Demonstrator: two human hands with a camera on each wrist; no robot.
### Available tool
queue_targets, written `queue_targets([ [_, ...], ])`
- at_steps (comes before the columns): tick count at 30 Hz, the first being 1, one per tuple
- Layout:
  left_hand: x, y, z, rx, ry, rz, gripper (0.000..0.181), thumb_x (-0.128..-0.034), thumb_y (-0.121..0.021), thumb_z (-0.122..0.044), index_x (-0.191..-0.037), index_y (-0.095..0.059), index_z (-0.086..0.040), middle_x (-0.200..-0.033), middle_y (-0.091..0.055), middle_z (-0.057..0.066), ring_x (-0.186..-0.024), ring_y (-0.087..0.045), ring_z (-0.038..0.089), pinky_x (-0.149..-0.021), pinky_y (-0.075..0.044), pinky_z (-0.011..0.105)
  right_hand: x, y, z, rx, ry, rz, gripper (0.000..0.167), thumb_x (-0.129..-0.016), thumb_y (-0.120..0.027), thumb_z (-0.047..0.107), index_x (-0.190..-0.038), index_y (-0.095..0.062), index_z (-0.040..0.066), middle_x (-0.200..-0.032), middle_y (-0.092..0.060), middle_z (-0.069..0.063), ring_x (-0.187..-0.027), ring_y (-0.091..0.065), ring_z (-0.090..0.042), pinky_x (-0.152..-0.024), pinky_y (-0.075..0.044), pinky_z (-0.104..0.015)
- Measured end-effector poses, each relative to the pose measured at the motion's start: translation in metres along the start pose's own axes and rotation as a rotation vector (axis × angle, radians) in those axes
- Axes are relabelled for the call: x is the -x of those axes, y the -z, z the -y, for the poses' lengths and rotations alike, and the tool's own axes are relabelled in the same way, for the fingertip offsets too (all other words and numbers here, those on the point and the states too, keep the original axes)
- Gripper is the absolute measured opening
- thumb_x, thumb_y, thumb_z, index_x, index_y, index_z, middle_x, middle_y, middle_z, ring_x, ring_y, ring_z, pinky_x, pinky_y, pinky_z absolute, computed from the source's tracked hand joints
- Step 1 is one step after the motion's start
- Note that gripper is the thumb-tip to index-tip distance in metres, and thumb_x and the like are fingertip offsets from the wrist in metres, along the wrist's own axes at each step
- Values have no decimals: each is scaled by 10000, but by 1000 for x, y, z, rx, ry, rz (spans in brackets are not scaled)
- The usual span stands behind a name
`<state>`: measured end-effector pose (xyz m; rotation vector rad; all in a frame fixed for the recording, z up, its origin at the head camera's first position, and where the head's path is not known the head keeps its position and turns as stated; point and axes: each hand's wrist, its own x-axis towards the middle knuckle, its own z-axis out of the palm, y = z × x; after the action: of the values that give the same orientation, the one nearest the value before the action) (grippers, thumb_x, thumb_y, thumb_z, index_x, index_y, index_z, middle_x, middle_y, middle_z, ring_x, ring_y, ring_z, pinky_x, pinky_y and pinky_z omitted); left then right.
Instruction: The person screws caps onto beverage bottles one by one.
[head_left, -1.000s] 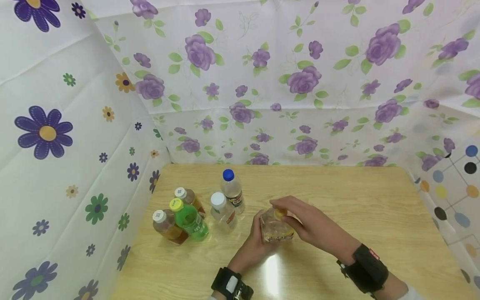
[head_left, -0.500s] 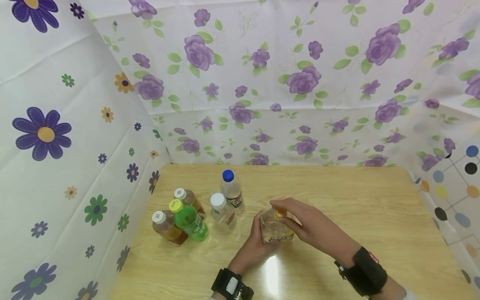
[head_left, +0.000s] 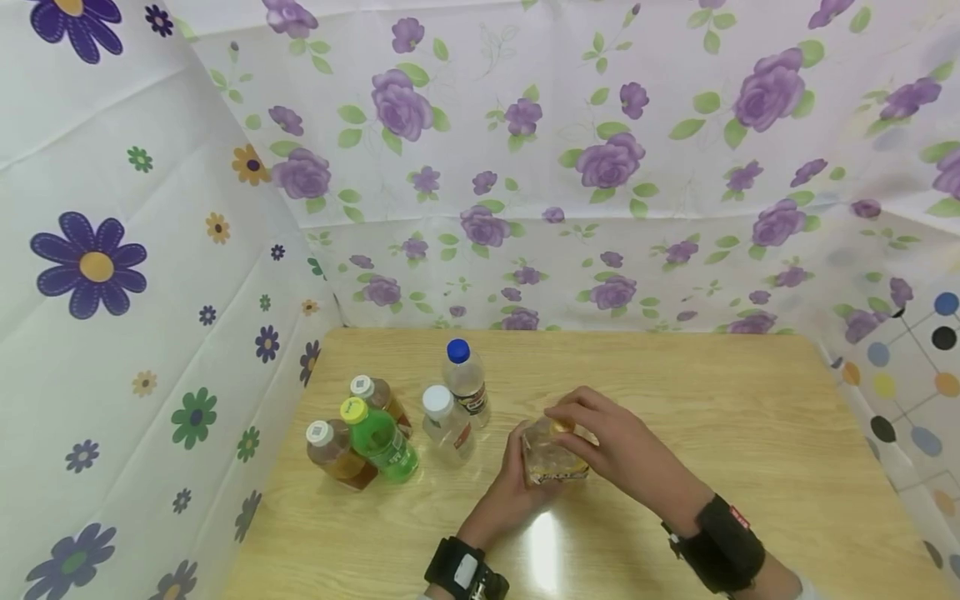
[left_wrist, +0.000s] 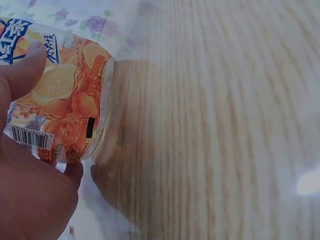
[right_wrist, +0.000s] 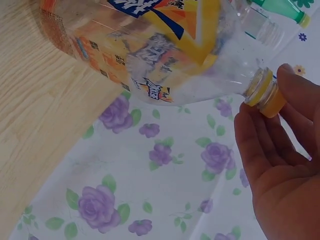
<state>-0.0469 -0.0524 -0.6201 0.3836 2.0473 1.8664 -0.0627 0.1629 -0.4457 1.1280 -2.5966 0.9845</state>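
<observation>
A clear plastic bottle (head_left: 551, 454) with an orange drink label stands on the table in front of me, and no drink shows inside it. My left hand (head_left: 517, 492) grips its body low down; in the left wrist view the thumb lies across the label (left_wrist: 75, 95). At the top, my right hand (head_left: 611, 433) pinches the orange cap (right_wrist: 273, 103) between thumb and fingers. Clear neck thread shows between this cap and the yellow ring (right_wrist: 260, 86) in the right wrist view, so the cap sits raised but still at the mouth.
Left of the hands stand a white-capped clear bottle (head_left: 448, 429) and a blue-capped one (head_left: 467, 379). Farther left are a green bottle (head_left: 386, 442) and two brown-tinted bottles with white caps (head_left: 341, 458). Flowered cloth (head_left: 525, 167) hangs behind and beside the wooden table (head_left: 712, 400).
My right hand has turned a little at the cap, its fingers now more bent and its wrist slightly farther left. The left hand and the bottle have stayed in place.
</observation>
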Motion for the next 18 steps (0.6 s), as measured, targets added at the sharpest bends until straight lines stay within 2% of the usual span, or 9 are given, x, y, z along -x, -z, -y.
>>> queue_targets([
  [6, 1, 0, 0, -13, 8, -16, 1020, -960, -812, -341, -1673, -83, -353, -1602, -335, 6, -1434, -435, 264, -1130, -381, 544, -2, 1, -1, -13, 28, 18, 436, -925, -812, -6, -1335, -715, 109, -1295, -664, 13, -1102, -669, -140, -875, -586, -310],
  [11, 1, -1, 0, 5, 9, -12, 1009, -951, -820, -344, -1661, -106, -401, -1608, -324, -20, -1446, -425, 255, -1144, -372, 552, -2, 1, 1, 10, 14, 7, 425, -924, -829, 46, -1324, -708, 118, -1210, -652, 29, -1002, -643, -90, -822, -574, -286],
  [14, 1, -1, 1, 2, 2, -9, 1003, -954, -818, -354, -1660, -107, -396, -1609, -324, -24, -1449, -426, 251, -1146, -370, 550, -3, 0, 5, 55, -18, -2, 369, -929, -836, 99, -1279, -720, 91, -1113, -607, 30, -909, -606, -103, -765, -544, -265],
  [18, 2, -2, 0, -6, 7, -10, 999, -958, -812, -358, -1657, -102, -417, -1615, -327, -38, -1447, -434, 233, -1148, -372, 533, -6, -1, 12, 98, -115, -2, 315, -930, -843, 184, -1201, -738, 63, -1027, -549, 46, -828, -556, -113, -713, -516, -256],
])
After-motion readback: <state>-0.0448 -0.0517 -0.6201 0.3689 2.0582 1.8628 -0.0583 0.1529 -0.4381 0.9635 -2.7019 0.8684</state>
